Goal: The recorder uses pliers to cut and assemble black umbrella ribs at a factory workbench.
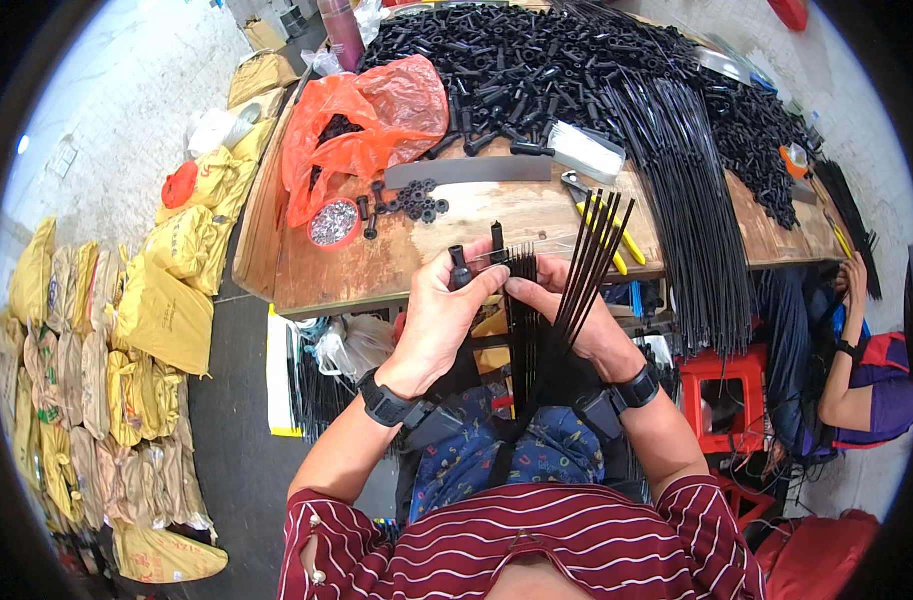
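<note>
Both my hands meet just in front of the wooden table's near edge. My left hand (438, 318) is closed, with a short black tubular part (460, 270) with a rounded bulge held in its fingers. A second black tube (497, 238) stands up beside its fingertips. My right hand (588, 322) is closed around a bundle of thin black rods (588, 262), which fan up to the right. More rods hang down between my two thumbs, thin tips upward. The thumbs almost touch there; which hand carries these rods cannot be made out.
The wooden table (346, 268) bears a heap of black parts (536, 60), a red plastic bag (376, 120), a red dish of small metal pieces (333, 222), yellow-handled pliers (628, 243) and long black rods (691, 200). Yellow sacks (171, 310) line the left. Another person's hand (853, 278) works at right.
</note>
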Demonstrator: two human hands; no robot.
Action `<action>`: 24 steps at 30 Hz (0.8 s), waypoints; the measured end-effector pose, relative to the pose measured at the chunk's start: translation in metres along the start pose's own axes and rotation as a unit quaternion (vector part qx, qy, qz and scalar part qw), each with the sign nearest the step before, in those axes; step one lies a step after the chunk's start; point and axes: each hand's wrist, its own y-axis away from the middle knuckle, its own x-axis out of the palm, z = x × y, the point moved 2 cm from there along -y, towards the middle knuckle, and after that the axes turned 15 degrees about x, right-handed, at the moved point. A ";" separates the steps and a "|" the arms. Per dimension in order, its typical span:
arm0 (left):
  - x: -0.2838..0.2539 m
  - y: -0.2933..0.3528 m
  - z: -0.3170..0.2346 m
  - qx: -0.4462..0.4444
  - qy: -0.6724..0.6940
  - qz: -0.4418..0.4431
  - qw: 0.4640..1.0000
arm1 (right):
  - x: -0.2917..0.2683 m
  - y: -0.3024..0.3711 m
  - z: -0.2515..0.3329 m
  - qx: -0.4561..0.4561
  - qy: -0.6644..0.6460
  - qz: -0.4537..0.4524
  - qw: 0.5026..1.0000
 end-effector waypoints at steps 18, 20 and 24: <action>-0.004 -0.002 0.000 0.013 0.064 -0.015 0.998 | 0.005 0.007 0.016 0.026 -0.047 0.032 0.998; -0.004 -0.003 -0.003 0.020 0.044 -0.007 0.999 | 0.006 0.006 0.015 0.044 -0.035 0.035 0.998; -0.004 -0.005 -0.006 0.030 0.046 0.012 0.998 | 0.006 0.001 0.011 0.024 -0.052 0.013 0.998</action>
